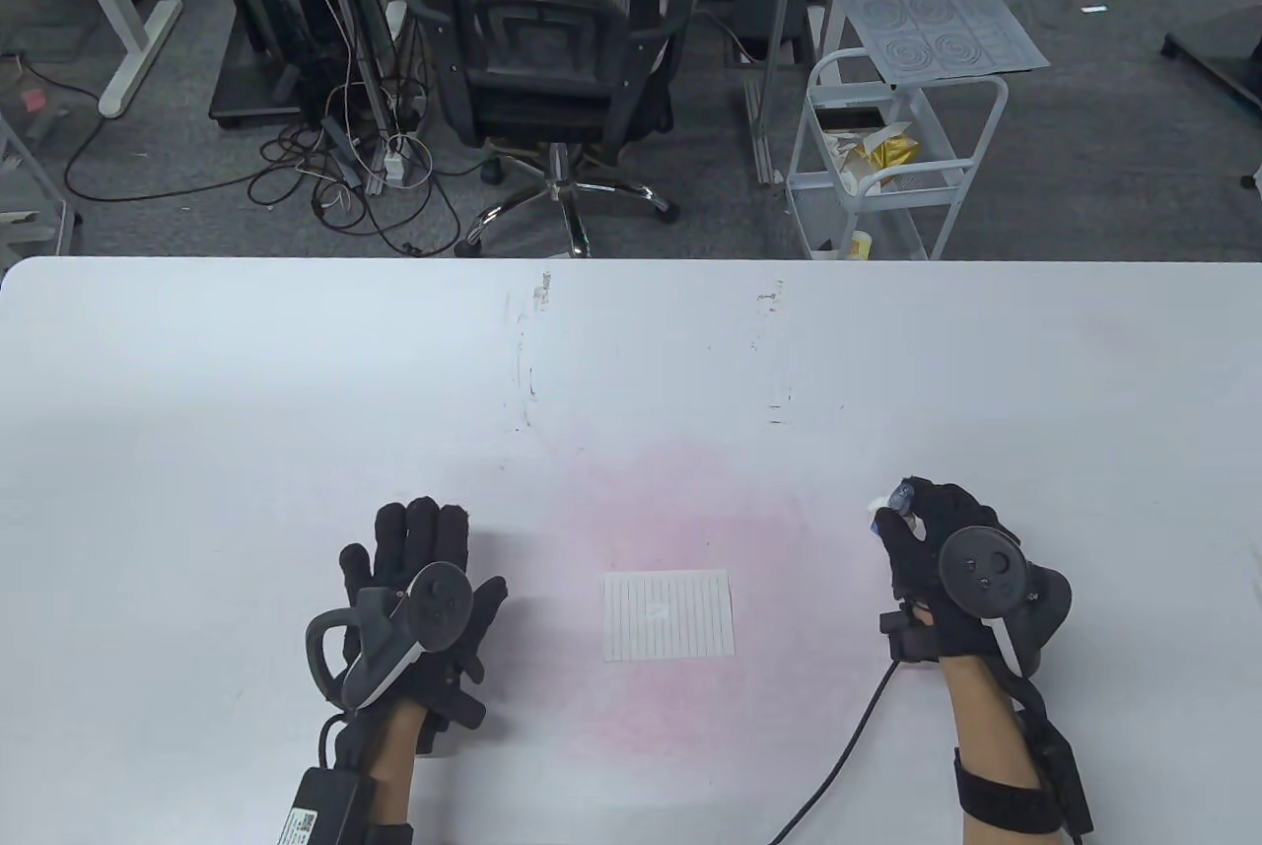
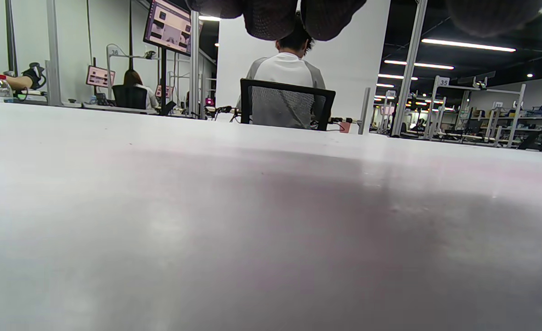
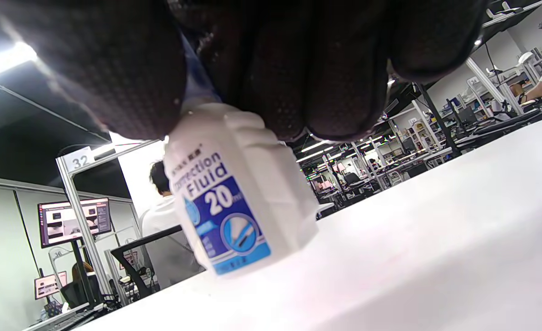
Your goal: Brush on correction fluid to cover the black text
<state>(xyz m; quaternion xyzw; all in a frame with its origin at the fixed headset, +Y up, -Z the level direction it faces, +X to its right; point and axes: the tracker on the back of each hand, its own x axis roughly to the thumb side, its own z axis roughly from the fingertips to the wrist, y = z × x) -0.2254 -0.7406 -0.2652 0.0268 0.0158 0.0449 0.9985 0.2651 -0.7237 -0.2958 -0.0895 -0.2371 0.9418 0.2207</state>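
Black knitted sensor gloves on the left hand [image 1: 419, 579] and the right hand [image 1: 937, 549]. Dark grey, round-faced tracker with a pale looped ring [image 1: 394, 628] strapped on the left; all-dark tracker with small buttons [image 1: 981, 569] on the right. Thin black cable [image 1: 838, 766] trailing from the right wrist. Black straps around both forearms, labelled black box at the left wrist.

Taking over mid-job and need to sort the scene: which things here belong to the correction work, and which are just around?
Job:
- correction fluid bottle, held by the right hand
- lined paper slip on the table
- left hand, flat on the table

Just around:
- office chair
- white trolley
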